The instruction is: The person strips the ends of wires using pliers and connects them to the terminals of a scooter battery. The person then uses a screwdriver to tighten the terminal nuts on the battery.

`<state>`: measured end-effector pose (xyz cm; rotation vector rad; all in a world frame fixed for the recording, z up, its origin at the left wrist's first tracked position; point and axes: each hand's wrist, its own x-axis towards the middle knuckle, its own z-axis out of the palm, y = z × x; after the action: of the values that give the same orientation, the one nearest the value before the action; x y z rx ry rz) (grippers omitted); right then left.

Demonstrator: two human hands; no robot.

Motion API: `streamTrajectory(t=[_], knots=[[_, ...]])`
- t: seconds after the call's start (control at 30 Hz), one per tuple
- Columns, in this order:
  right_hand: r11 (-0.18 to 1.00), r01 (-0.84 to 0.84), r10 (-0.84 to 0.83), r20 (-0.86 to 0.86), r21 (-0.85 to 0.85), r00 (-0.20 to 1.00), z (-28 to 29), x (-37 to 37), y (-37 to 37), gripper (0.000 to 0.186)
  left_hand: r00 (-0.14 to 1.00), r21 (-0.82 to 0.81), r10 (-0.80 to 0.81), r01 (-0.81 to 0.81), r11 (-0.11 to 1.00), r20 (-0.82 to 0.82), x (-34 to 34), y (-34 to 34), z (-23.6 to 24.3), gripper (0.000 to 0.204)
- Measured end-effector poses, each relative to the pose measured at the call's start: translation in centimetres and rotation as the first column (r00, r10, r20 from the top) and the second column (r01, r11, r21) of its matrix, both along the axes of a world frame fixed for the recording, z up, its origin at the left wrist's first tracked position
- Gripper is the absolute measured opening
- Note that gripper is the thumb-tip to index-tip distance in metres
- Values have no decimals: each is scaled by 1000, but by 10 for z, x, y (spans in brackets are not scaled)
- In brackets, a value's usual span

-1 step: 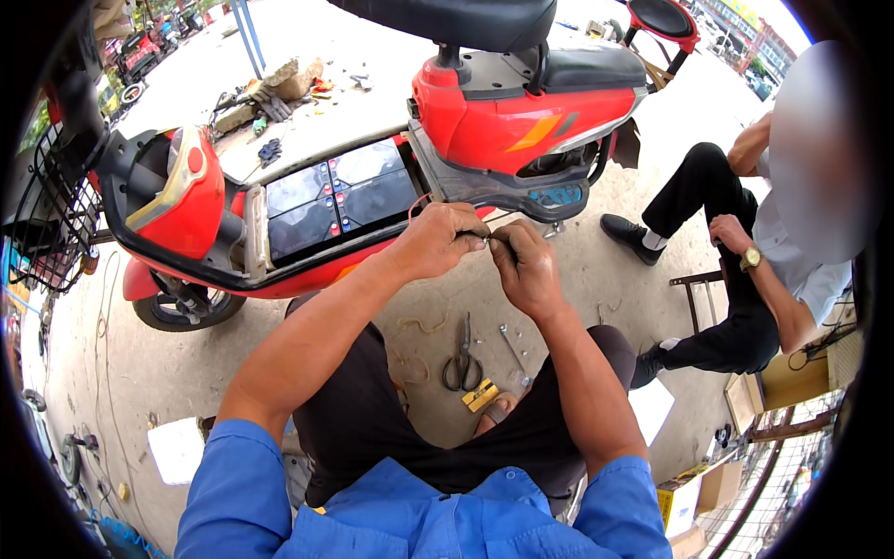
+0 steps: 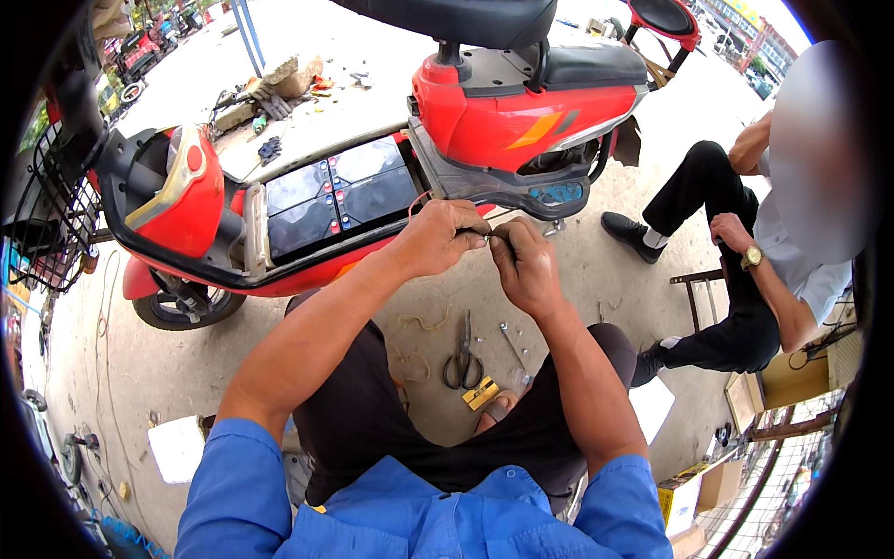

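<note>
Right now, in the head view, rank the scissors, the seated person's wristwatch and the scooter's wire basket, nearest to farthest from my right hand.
1. Black-handled scissors: lower left of your right hand.
2. Wristwatch: off to the right.
3. Wire basket: at the far left.

Small metallic piece (image 2: pixel 487 238): pinched at the fingertips, between the left hand (image 2: pixel 442 239) and the right hand (image 2: pixel 528 265) of the person before me. Only a bright speck is exposed; the exact shape is too small to tell. Red wire (image 2: pixel 418 201): thin, pinkish-red, bent in an arc at eleven o'clock of the left hand, one end hidden behind it. Thin strand (image 2: pixel 503 213): runs at one o'clock from the metallic piece, above the right hand; its colour is unclear.
</note>
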<state>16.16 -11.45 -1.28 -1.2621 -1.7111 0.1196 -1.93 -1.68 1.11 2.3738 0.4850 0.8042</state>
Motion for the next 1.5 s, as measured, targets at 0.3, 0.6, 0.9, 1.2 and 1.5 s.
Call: streamTrajectory(t=[0.3, 0.6, 0.9, 1.2, 1.5], knots=[[945, 76, -135, -166, -319, 977, 7, -11, 1, 22, 996, -185, 82, -76, 980, 26, 4, -3, -1, 17], [784, -272, -210, -652, -557, 728, -5, -6, 8, 22, 996, 93, 58, -64, 994, 64, 7, -1, -11, 19], [673, -406, -326, -741, -618, 587, 15, 4, 5, 21, 998, 110, 60, -62, 992, 22, 6, 0, -13, 16], [908, 31, -334, -675, -418, 658, 56, 133, -53, 25, 971, -248, 234, -216, 944, 42, -16, 14, 5, 16], [154, 403, -271, 354, -902, 895, -238, 164, -192, 28, 885, -438, 388, -251, 863, 257, -25, 56, 1, 20]])
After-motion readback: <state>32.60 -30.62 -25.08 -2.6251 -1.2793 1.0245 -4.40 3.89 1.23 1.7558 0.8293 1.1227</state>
